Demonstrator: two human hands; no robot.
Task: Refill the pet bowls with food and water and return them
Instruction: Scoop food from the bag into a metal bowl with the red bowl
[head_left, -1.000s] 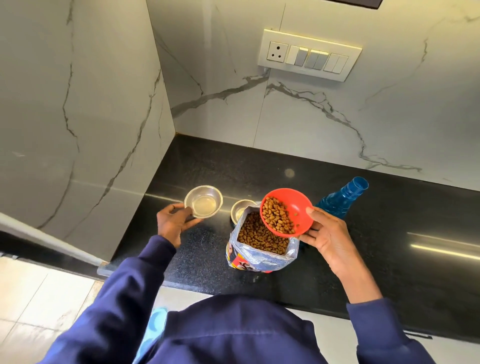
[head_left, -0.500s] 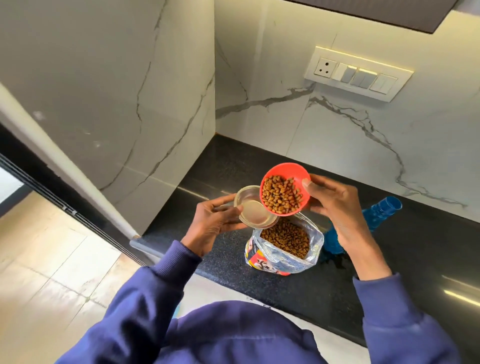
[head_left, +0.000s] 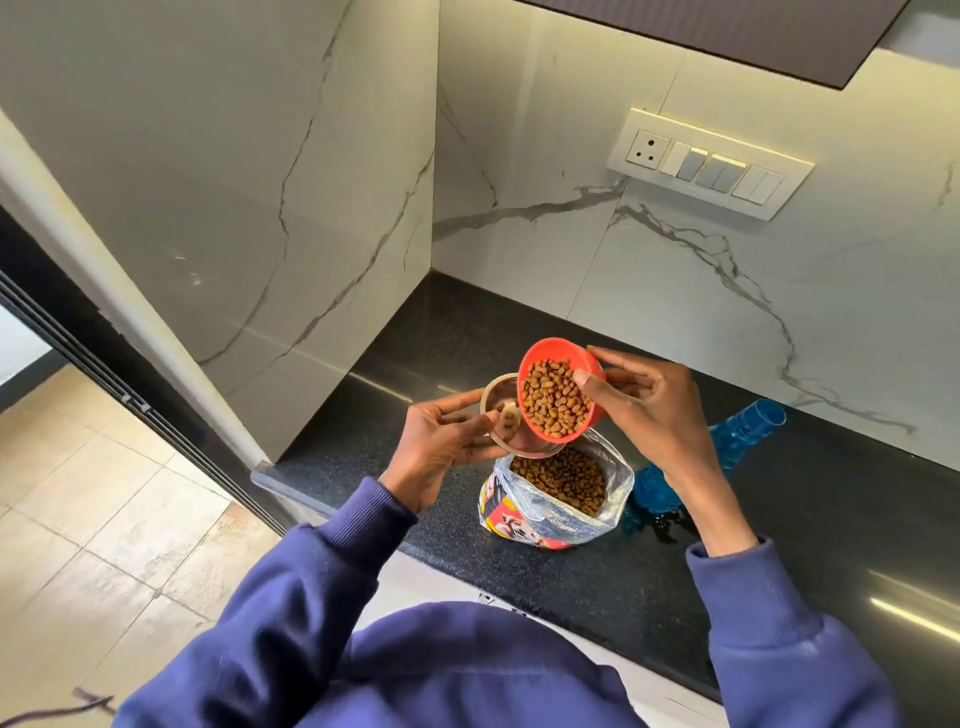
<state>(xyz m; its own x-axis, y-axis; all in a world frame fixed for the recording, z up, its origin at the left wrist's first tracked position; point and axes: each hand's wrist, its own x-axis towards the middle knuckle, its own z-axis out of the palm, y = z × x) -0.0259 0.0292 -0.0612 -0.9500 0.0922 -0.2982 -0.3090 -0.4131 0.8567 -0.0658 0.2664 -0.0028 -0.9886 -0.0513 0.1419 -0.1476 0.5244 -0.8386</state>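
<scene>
My right hand (head_left: 644, 410) grips a red plastic bowl (head_left: 550, 348) full of brown kibble, tilted toward the left. Its lower rim overlaps a small steel pet bowl (head_left: 498, 395), which my left hand (head_left: 441, 447) holds in the air by its left side. A few kibbles lie in the steel bowl. Both bowls hang above an open pet food bag (head_left: 550, 504) that stands on the black countertop (head_left: 597, 582) with kibble inside. The second steel bowl is hidden from view.
A blue plastic bottle (head_left: 737, 441) stands just right of the bag, behind my right wrist. Marble walls close the counter at the left and the back, with a switch panel (head_left: 711, 163) on the back wall. Tiled floor lies to the left.
My left hand picked the steel bowl up off the counter and brought it over the bag. My right hand tipped the red bowl against it, and kibble now falls in.
</scene>
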